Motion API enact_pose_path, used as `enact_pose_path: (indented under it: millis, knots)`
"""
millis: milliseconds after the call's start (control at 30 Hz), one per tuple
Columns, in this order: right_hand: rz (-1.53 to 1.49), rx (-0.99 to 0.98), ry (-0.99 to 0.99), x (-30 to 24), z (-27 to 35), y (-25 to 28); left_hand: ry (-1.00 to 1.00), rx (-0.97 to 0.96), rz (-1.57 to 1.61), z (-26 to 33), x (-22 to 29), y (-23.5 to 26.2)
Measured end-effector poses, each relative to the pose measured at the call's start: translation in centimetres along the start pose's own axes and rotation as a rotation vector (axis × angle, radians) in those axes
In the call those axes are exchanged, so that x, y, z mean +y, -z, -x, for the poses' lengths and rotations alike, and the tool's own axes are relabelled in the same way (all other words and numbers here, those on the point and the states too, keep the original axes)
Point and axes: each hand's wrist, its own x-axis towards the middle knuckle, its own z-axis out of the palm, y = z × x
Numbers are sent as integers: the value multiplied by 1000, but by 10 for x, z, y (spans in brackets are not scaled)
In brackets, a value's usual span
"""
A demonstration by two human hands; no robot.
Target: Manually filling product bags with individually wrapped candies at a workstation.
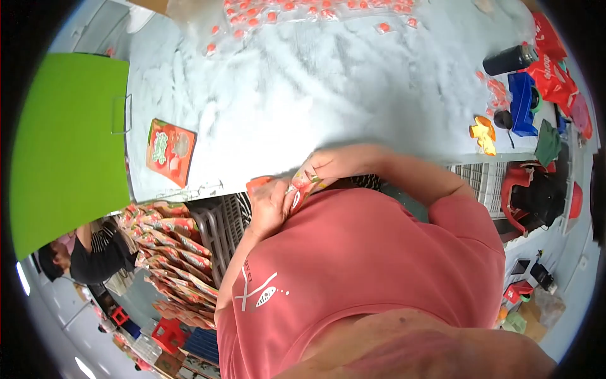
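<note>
Pale, marbled and a little glossy, the desk (328, 82) fills the upper half of the view, its straight edges bowed by the lens. Both hands meet at its near edge, tight against the person's coral shirt (366, 265). The left hand (270, 208) comes up from a sharply bent elbow, fingers curled inward. The right hand (328, 165) reaches across from the bent right arm, knuckles up, fingers pinched. Between them they grip a small glossy packet (302, 184), orange-red with a green patch; much of it is hidden by the fingers, so its shape is hard to make out, though it looks flat and crinkled.

Well to the left on the desk lies a flat orange pouch (170, 151) with a clear window, just beside a bright green panel (69, 145). Below the desk edge, a heap of similar pouches (173, 252) spills beside a grey slatted crate (224, 221). Small red-filled sachets (303, 12) line the far edge, partly cut off. At the right sit a black bottle (510, 60), a blue bin (522, 101) and a yellow toy-like piece (484, 134).
</note>
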Motion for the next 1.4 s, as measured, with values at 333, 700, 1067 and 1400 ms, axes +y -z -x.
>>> enact_pose_path:
  millis: [333,700,1067,1400]
  knots:
    - [1344,1499,158,-29,3,307,260,251,24,-3,0,6]
    - [1422,971,-114,-26,-30,266,496,473,268,32,-5,30]
    - [1551,846,-67,3,60,146,294,177,-69,19,14,72]
    - [1513,985,254,21,40,143,489,84,17,43,18,71]
